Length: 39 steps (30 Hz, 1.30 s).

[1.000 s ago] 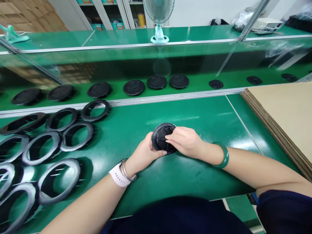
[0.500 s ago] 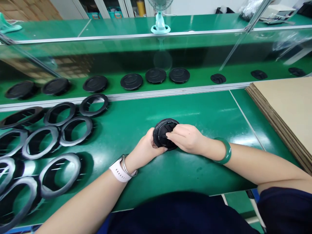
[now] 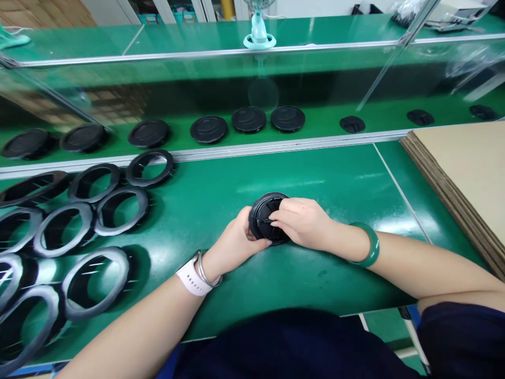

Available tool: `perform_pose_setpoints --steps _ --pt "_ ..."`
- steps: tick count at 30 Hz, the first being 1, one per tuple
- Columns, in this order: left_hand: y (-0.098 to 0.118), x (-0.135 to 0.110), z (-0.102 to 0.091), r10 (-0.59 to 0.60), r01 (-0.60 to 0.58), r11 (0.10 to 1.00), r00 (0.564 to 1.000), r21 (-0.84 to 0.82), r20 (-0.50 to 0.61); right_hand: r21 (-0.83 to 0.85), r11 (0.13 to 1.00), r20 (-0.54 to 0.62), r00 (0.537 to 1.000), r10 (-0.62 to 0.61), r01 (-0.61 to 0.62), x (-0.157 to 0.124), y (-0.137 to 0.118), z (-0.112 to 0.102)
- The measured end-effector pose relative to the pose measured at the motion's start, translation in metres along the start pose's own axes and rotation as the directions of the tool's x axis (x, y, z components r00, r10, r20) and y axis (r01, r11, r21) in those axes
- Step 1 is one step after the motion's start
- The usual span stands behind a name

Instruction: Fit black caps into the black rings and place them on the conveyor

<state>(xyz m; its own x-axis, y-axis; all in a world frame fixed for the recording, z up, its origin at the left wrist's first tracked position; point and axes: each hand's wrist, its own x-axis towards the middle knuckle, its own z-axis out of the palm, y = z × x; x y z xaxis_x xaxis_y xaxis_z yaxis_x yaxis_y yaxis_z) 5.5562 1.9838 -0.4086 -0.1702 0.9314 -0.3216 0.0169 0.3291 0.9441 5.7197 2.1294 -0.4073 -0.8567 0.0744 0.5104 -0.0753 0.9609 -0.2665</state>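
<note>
A round black plastic part (image 3: 265, 210) is tilted up on the green table (image 3: 315, 179) in front of me. My left hand (image 3: 236, 242) grips its near left rim, fingers curled around it. My right hand (image 3: 302, 221) lies over the part's right side, its fingertips pinched on something small at the part's middle that I cannot make out. A white watch sits on my left wrist and a green bangle on my right.
Several black rings (image 3: 120, 210) lie spread over the table's left side. Black round discs (image 3: 208, 129) stand in a row on the belt behind a metal rail. A stack of cardboard sheets (image 3: 461, 168) fills the right edge. A small fan base (image 3: 259, 39) stands on the far shelf.
Both hands keep hold of the black part, and they sit slightly higher in view with it. My right fingertips have shifted a little over its middle. The view has dipped downward.
</note>
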Motion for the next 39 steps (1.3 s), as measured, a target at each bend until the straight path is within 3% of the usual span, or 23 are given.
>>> perform_pose_setpoints --steps 6,9,11,13,14,16,19,22,27,33,39 --pt "-0.002 0.000 0.000 0.000 0.000 1.000 0.999 -0.015 -0.041 -0.176 0.984 0.096 0.995 0.017 0.000 0.002 -0.008 0.004" --pt "-0.003 0.001 0.000 -0.016 0.016 1.000 0.999 0.004 -0.040 -0.186 0.983 0.127 0.992 0.028 -0.004 0.005 -0.010 0.002" --pt "-0.003 0.002 0.000 -0.016 0.016 1.000 0.999 -0.023 -0.031 -0.140 0.990 0.100 0.994 0.032 -0.018 0.007 -0.010 0.000" --pt "-0.002 0.003 0.001 -0.001 -0.001 0.997 1.000 -0.074 -0.028 -0.042 0.996 -0.024 0.997 0.072 -0.073 0.007 -0.007 -0.001" --pt "-0.002 0.003 0.001 0.010 -0.013 0.995 0.999 -0.094 -0.033 0.025 0.991 -0.106 0.985 0.137 -0.135 0.007 -0.005 -0.001" --pt "-0.001 0.003 0.002 0.024 -0.029 0.994 0.999 -0.109 -0.048 0.192 0.932 -0.205 0.917 0.343 -0.306 0.007 0.003 0.002" --pt "-0.001 0.002 0.002 0.021 -0.027 0.995 0.998 -0.093 -0.060 0.402 0.763 -0.042 0.822 0.568 -0.507 0.005 0.015 0.009" --pt "-0.004 0.001 0.000 0.037 -0.038 0.999 0.998 -0.008 -0.051 0.491 0.668 0.097 0.797 0.597 -0.560 0.004 0.023 0.017" --pt "-0.007 -0.002 -0.002 0.123 -0.119 0.988 0.992 0.095 -0.034 0.555 0.601 0.085 0.758 0.647 -0.575 0.005 0.021 0.021" --pt "-0.006 0.000 0.002 0.155 -0.123 0.963 0.980 0.238 -0.123 0.591 0.523 0.113 0.705 0.700 -0.614 0.007 0.016 0.021" --pt "-0.008 0.002 0.000 0.157 -0.114 0.955 0.977 0.272 -0.141 0.576 0.522 0.109 0.692 0.714 -0.629 0.008 0.014 0.021"
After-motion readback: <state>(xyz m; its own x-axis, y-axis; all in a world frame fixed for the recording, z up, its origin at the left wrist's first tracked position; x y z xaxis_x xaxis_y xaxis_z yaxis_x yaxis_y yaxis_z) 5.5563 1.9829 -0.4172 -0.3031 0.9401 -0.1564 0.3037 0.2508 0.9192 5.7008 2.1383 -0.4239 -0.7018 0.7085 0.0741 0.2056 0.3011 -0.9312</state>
